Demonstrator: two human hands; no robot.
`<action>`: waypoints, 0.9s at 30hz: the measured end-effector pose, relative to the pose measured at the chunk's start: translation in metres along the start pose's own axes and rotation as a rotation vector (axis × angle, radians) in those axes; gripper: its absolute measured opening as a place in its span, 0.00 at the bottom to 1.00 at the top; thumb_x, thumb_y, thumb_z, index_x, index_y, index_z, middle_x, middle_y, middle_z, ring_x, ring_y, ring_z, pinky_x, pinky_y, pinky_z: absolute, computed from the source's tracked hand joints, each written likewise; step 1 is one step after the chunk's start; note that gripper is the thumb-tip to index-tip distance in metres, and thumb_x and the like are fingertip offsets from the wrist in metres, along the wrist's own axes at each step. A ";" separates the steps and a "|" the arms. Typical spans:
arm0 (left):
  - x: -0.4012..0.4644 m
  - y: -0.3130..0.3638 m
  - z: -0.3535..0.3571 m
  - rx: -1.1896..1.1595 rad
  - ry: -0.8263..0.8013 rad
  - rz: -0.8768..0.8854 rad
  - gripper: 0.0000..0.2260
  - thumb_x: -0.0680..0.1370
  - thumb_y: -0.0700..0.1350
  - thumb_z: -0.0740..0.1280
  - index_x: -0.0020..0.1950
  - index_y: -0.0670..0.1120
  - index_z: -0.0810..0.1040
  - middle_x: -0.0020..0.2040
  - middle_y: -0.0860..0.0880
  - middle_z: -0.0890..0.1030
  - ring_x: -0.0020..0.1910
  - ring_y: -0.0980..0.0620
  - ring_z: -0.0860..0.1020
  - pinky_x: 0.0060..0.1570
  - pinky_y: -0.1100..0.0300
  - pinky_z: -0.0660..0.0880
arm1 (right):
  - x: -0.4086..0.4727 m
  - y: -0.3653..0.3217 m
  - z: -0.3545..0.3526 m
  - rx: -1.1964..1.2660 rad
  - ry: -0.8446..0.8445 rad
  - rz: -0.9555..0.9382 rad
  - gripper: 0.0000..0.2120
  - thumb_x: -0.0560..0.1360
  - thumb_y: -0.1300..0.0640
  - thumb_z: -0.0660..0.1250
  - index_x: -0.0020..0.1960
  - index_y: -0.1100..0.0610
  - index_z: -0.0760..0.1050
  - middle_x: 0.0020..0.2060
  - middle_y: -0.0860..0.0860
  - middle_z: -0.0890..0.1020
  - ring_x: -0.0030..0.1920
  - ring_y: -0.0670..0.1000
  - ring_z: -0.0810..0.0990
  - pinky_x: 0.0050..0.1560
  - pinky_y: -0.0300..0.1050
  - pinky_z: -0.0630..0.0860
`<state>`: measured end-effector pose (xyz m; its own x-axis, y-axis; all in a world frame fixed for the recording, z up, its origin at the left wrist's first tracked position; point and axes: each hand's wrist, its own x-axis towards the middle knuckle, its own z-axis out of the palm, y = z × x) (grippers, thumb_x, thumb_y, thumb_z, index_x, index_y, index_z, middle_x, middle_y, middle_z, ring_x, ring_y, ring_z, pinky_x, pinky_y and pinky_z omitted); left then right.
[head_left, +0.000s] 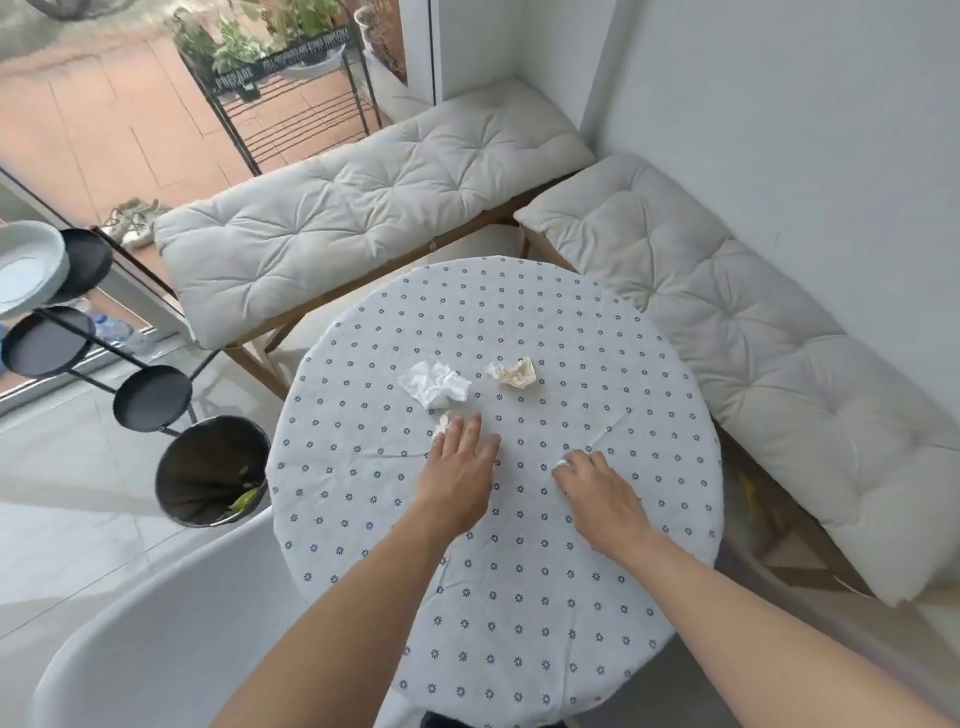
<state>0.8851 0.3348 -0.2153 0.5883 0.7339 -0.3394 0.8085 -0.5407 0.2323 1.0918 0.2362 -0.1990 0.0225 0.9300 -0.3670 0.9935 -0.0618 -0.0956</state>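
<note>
A round table (597, 519) with a white flower-dotted cloth fills the middle. On it lie a crumpled white tissue (435, 384) and a crumpled beige tissue (514, 372). My left hand (460, 465) reaches over the cloth with fingers stretched, its fingertips touching a small white paper scrap (443, 422). My right hand (597, 491) rests on the cloth with fingers curled round a small white scrap (563, 463), mostly hidden under the fingertips.
A black bin (208, 467) with some waste inside stands left of the table. A black tiered stand (150, 397) holds a white bowl (26, 267). Cushioned benches (363, 208) line the far and right sides. A white chair (171, 623) is near left.
</note>
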 end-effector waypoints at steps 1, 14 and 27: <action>0.001 -0.002 0.003 -0.001 0.001 0.013 0.25 0.82 0.38 0.59 0.78 0.46 0.57 0.83 0.39 0.45 0.81 0.36 0.44 0.79 0.39 0.51 | 0.005 -0.001 -0.002 -0.004 0.015 -0.006 0.18 0.74 0.71 0.63 0.60 0.56 0.73 0.62 0.52 0.74 0.59 0.55 0.73 0.46 0.47 0.78; 0.003 -0.040 -0.018 -0.126 0.118 0.195 0.14 0.80 0.32 0.61 0.64 0.39 0.77 0.68 0.43 0.75 0.67 0.43 0.69 0.50 0.45 0.80 | 0.094 -0.038 -0.062 0.087 0.265 -0.095 0.19 0.74 0.70 0.64 0.63 0.58 0.77 0.61 0.55 0.78 0.56 0.58 0.76 0.46 0.50 0.79; 0.014 -0.076 -0.071 -0.196 0.340 0.285 0.13 0.79 0.30 0.67 0.62 0.37 0.81 0.62 0.40 0.80 0.63 0.40 0.75 0.40 0.43 0.83 | 0.139 -0.042 -0.045 0.057 0.084 -0.020 0.23 0.78 0.67 0.62 0.71 0.56 0.72 0.75 0.58 0.70 0.76 0.60 0.65 0.68 0.57 0.73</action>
<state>0.8333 0.4156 -0.1729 0.7311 0.6785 0.0720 0.5830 -0.6760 0.4508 1.0582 0.3844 -0.2043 0.0142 0.9583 -0.2854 0.9860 -0.0609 -0.1552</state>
